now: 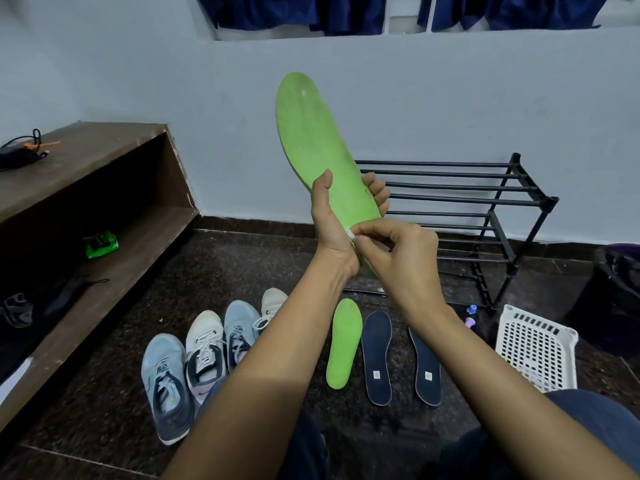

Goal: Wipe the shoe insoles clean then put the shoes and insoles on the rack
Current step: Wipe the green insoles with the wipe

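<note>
left hand (332, 216) grips the green insole (311, 133) near its heel end, fingers (379, 192) curled round the back. the toe is tipped up toward the wall, likely to present the flat face for cleaning. right hand (398, 258) pinches a small white piece (349, 233) at the heel edge; scrap of wipe or sticker, cannot tell. mid floor (104, 393): second green insole (343, 344), two dark insoles (376, 355) beside it, shoes (207, 362) in a row to the left. rack (485, 202) stands at the floor's far edge, by the wall. nothing racked yet, so probably early in the job.
</note>
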`<move>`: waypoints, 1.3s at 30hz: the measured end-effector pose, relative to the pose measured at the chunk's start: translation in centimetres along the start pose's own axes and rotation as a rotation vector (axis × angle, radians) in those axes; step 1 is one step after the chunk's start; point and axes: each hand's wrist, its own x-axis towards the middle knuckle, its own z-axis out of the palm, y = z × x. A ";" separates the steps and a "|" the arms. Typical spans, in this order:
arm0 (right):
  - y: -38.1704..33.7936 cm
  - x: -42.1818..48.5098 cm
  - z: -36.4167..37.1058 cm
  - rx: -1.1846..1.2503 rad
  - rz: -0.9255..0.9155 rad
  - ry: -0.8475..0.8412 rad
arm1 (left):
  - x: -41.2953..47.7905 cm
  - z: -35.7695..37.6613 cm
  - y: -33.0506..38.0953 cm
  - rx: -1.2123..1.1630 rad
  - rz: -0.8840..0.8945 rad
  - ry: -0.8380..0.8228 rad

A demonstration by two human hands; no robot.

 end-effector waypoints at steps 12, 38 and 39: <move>1.7 1.7 1.1 -0.343 -0.158 0.110 | -0.8 -0.1 -0.3 -0.028 -0.073 0.075; 1.3 1.7 0.9 -0.326 -0.164 0.032 | -0.7 -0.5 0.2 -0.035 -0.133 0.022; 1.1 1.6 0.7 -0.288 -0.153 0.011 | -0.7 -0.5 0.5 -0.046 -0.146 0.012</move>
